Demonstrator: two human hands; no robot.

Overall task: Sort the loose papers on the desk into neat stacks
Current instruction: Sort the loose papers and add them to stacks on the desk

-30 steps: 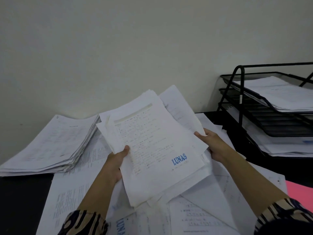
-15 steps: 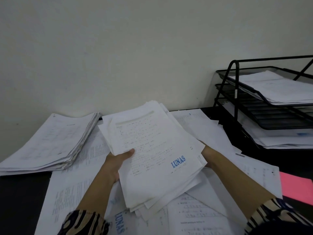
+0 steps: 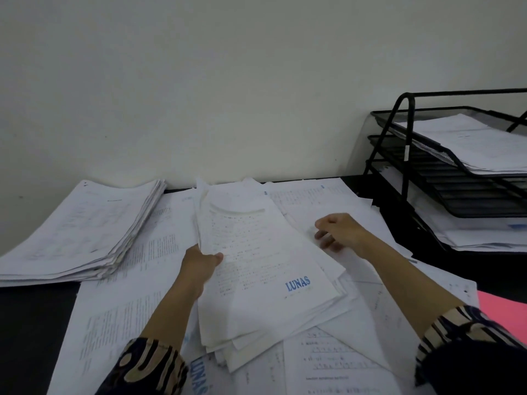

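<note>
At the far left a tall, fairly squared pile of papers (image 3: 77, 232) sits on the dark counter (image 3: 31, 332), its near edge fanned a little. Just beside it, loose printed sheets (image 3: 137, 280) lie flat and overlap, spreading under my arms.

My left hand (image 3: 199, 266) grips the left edge of the bundle of pages (image 3: 256, 269), thumb on top and the other fingers hidden beneath, so it is pinching the bundle. The top page carries lines of print and a blue LUNAS stamp (image 3: 298, 283) near its lower right corner. The bundle's lower end rests on the scattered sheets; the upper end curls up slightly. Its edges are uneven, with several corners sticking out at the bottom.

My right hand (image 3: 339, 232) is off the bundle, just to its right, over the loose sheets. The fingers (image 3: 323, 233) are curled loosely downward; the blur keeps me from telling whether they touch or pinch the paper below.

Farther right a pink sheet (image 3: 502, 312) pokes out from under the white ones. At the far right stands a black wire tray rack (image 3: 405, 155), with papers in its top and bottom tiers.
</note>
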